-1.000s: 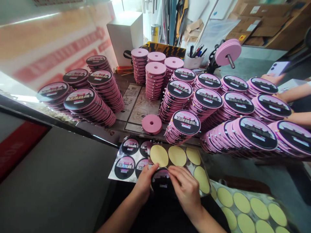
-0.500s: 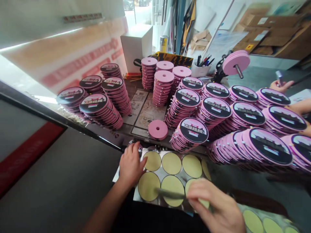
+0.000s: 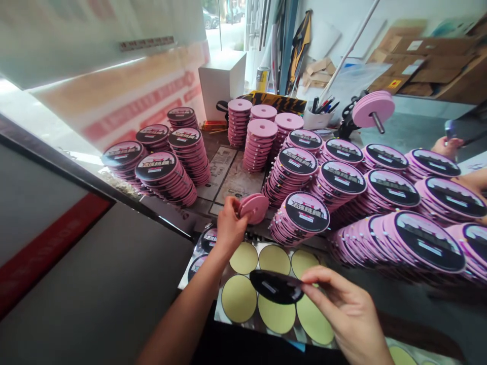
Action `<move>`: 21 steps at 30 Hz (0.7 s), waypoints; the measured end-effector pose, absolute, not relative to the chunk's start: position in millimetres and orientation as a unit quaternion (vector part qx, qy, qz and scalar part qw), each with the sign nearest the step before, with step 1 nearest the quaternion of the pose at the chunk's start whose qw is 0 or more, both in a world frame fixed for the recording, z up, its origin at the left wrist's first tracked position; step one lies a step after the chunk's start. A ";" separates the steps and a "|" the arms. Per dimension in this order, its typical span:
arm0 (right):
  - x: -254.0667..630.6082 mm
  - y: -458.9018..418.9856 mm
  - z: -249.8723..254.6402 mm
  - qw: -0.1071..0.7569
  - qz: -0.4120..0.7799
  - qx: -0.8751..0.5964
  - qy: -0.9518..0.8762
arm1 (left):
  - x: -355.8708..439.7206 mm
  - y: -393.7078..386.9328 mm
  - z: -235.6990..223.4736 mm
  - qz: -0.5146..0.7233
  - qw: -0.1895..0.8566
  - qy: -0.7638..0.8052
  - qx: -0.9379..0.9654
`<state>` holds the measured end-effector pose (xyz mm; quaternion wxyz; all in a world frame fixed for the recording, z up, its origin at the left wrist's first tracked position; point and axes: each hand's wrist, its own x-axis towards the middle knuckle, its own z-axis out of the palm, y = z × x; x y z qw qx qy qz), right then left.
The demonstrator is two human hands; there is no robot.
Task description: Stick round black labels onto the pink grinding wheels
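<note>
Sticker application to spools, judged to be well advanced. The left hand [image 3: 230,225] grips a tilted pink spool [image 3: 255,209] by its edge, at the front of the table [image 3: 238,185]; its visible face is plain. The right hand [image 3: 347,309], well apart from the left, pinches one end of a dark round sticker [image 3: 271,287] (bowed, and apart from the spool) above a sheet of yellowish circles [image 3: 239,299]. Stacks topped with stickers stand at right [image 3: 429,238] and left [image 3: 157,166]. Farther back, plain-topped stacks [image 3: 262,129] seemingly await theirs, although lower faces cannot be seen. Printed stickers [image 3: 198,267] lie partly behind the left forearm.
</note>
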<state>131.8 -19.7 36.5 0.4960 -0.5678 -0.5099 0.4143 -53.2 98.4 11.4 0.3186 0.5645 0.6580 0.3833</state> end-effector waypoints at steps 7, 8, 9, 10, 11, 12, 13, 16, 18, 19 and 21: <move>121.0 9.4 51.0 0.515 0.575 -0.543 -0.330 | -54.8 29.8 29.5 0.445 0.681 0.478 0.330; 117.7 11.8 50.2 0.510 0.592 -0.538 -0.316 | -55.2 21.2 30.9 0.430 0.707 0.468 0.310; 114.8 13.4 48.5 0.505 0.606 -0.534 -0.305 | -55.7 14.0 31.8 0.412 0.732 0.460 0.290; 112.5 14.2 46.4 0.501 0.615 -0.533 -0.294 | -56.2 8.2 32.2 0.392 0.755 0.451 0.270; 111.1 14.5 44.1 0.498 0.621 -0.535 -0.284 | -56.8 3.9 32.1 0.375 0.777 0.440 0.250; 110.6 14.2 41.7 0.495 0.625 -0.537 -0.275 | -57.6 0.9 31.7 0.362 0.795 0.428 0.232; 111.2 13.8 39.6 0.491 0.630 -0.539 -0.268 | -58.4 -0.9 31.0 0.353 0.810 0.416 0.215; 116.9 11.9 35.5 0.473 0.645 -0.540 -0.260 | -60.6 -1.8 28.5 0.361 0.830 0.386 0.177; 121.8 11.2 34.1 0.457 0.655 -0.541 -0.264 | -61.4 -1.0 27.5 0.370 0.834 0.375 0.165; 124.0 11.2 33.6 0.451 0.656 -0.543 -0.267 | -61.6 -0.6 27.2 0.371 0.836 0.369 0.166; 127.9 11.8 32.7 0.439 0.657 -0.546 -0.277 | -61.8 -0.5 27.2 0.365 0.841 0.359 0.175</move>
